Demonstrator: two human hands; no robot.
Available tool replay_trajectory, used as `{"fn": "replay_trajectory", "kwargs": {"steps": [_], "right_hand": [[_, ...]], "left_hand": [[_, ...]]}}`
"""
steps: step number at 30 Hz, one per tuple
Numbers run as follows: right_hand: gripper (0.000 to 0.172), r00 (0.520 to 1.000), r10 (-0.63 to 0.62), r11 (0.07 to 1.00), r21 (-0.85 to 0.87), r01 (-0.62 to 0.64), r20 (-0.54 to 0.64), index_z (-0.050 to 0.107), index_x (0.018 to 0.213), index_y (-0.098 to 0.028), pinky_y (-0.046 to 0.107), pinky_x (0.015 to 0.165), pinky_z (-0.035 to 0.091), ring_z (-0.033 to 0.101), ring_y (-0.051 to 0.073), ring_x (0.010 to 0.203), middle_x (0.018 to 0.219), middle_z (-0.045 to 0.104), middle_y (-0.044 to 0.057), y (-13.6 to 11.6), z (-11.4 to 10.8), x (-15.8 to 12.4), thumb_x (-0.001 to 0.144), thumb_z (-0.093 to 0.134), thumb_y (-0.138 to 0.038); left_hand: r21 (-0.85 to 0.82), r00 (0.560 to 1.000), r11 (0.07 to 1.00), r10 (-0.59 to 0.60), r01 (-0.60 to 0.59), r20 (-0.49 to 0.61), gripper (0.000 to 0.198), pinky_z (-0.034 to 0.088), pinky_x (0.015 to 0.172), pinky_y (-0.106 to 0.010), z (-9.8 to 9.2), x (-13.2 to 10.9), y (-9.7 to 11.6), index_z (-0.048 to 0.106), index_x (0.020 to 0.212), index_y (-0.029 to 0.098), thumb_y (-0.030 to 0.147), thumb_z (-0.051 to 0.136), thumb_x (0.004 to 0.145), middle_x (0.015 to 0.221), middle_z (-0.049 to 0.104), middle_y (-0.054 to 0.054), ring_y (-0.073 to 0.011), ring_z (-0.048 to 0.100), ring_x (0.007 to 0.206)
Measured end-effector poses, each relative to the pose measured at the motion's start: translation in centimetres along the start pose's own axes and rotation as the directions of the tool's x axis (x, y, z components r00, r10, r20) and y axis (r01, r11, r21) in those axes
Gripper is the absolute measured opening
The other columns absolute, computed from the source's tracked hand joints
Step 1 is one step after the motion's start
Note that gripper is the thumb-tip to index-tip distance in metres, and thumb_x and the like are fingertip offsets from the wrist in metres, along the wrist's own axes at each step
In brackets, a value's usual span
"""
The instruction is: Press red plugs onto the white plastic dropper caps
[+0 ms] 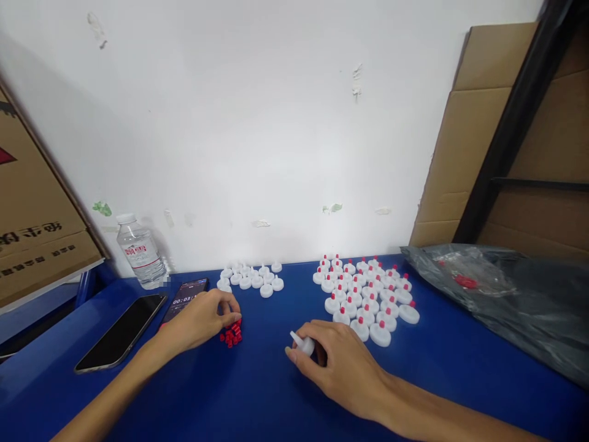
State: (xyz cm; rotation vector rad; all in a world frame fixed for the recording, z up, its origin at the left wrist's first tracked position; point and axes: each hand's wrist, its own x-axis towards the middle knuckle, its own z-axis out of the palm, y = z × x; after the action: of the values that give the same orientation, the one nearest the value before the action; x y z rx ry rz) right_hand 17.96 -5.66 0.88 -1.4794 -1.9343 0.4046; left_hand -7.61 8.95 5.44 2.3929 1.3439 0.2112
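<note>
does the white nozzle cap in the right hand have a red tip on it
No, the white nozzle cap in the right hand shows a bare white spout.

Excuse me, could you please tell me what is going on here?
A person is working with both hands at a blue table. The right hand holds a white spouted lid with no red tip on it, while the left hand reaches to a small pile of red caps; whether it grips one is unclear. Uncapped white lids sit near the wall, and a larger group of red-tipped lids stands to the right.
</note>
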Motion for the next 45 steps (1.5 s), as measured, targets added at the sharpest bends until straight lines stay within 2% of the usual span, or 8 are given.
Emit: {"fn": "replay_trajectory", "kwargs": {"steps": [6,11,15,22,31,38,42,45], "right_hand": [[0.03,1.0,-0.012,1.0,-0.019,0.012,-0.005,0.056,0.075,-0.022,0.028,0.06,0.031,0.052,0.012,0.063,0.072,0.06,-0.005,-0.1,-0.1,0.0,0.098,0.06,-0.04],[0.029,1.0,-0.008,0.999,-0.042,0.008,0.001,0.057,0.076,-0.022,0.029,0.06,0.032,0.053,0.013,0.063,0.073,0.061,-0.004,-0.1,0.0,0.0,0.098,0.06,-0.041],[0.03,1.0,-0.012,0.999,-0.033,0.012,0.003,0.057,0.077,-0.022,0.029,0.061,0.032,0.054,0.013,0.064,0.073,0.061,-0.004,0.0,0.0,0.0,0.099,0.059,-0.042],[0.027,1.0,-0.013,0.999,-0.045,0.013,0.002,0.058,0.079,-0.023,0.029,0.061,0.031,0.054,0.014,0.065,0.074,0.061,-0.004,0.0,-0.1,-0.1,0.098,0.06,-0.042],[0.021,0.999,-0.048,0.997,-0.069,0.046,-0.017,0.062,0.084,-0.023,0.029,0.061,0.033,0.057,0.015,0.066,0.076,0.063,-0.004,0.1,0.1,-0.1,0.097,0.062,-0.039],[0.019,0.999,-0.043,0.998,-0.056,0.042,-0.021,0.065,0.087,-0.023,0.029,0.062,0.033,0.058,0.016,0.067,0.077,0.065,-0.003,0.0,0.0,-0.1,0.097,0.062,-0.039],[0.014,1.0,-0.016,1.0,0.02,0.017,-0.014,0.068,0.102,-0.027,0.028,0.063,0.036,0.06,0.015,0.068,0.083,0.068,-0.004,0.1,-0.2,-0.1,0.093,0.068,-0.038],[0.035,0.999,0.027,0.992,0.126,-0.029,0.019,0.065,0.119,-0.03,0.026,0.063,0.04,0.06,0.013,0.066,0.089,0.07,-0.006,0.3,-0.4,0.3,0.086,0.077,-0.033]], "left_hand": [[0.024,0.999,1.0,-0.018,0.019,-0.031,0.025,0.041,0.06,-0.028,0.5,0.0,0.4,0.074,0.074,0.022,0.041,0.061,0.084,0.072,0.073,-0.001,-0.0218,0.066,0.07],[0.031,0.999,0.999,-0.03,0.031,-0.021,0.029,0.042,0.06,-0.029,0.0,-0.1,0.5,0.074,0.074,0.023,0.045,0.059,0.086,0.073,0.073,-0.001,-0.021,0.065,0.067],[0.032,1.0,0.999,-0.029,0.029,-0.008,0.025,0.043,0.061,-0.028,-0.5,-0.2,0.3,0.074,0.073,0.023,0.042,0.061,0.083,0.074,0.073,-0.001,-0.0213,0.066,0.07],[0.023,1.0,1.0,-0.009,0.008,0.011,0.022,0.043,0.064,-0.028,-0.3,0.0,-0.2,0.076,0.073,0.024,0.038,0.06,0.08,0.077,0.073,-0.001,-0.0211,0.067,0.074],[0.009,1.0,1.0,-0.006,0.006,0.022,0.03,0.043,0.061,-0.028,-0.4,0.0,-0.3,0.076,0.074,0.024,0.047,0.06,0.083,0.074,0.073,0.0,-0.0209,0.066,0.07],[0.008,1.0,1.0,0.002,-0.003,0.014,0.03,0.043,0.063,-0.028,-0.4,0.2,-0.4,0.076,0.074,0.023,0.047,0.06,0.084,0.074,0.073,-0.001,-0.0209,0.065,0.071],[-0.015,0.999,1.0,0.027,-0.027,-0.02,0.032,0.044,0.065,-0.029,-0.7,-0.1,0.6,0.075,0.081,0.022,0.048,0.058,0.088,0.075,0.072,-0.001,-0.0208,0.063,0.071],[-0.156,0.998,0.986,0.054,-0.06,-0.039,0.032,0.048,0.07,-0.03,-0.4,-0.4,1.8,0.074,0.086,0.021,0.049,0.059,0.09,0.078,0.074,-0.002,-0.0211,0.065,0.073]]}}
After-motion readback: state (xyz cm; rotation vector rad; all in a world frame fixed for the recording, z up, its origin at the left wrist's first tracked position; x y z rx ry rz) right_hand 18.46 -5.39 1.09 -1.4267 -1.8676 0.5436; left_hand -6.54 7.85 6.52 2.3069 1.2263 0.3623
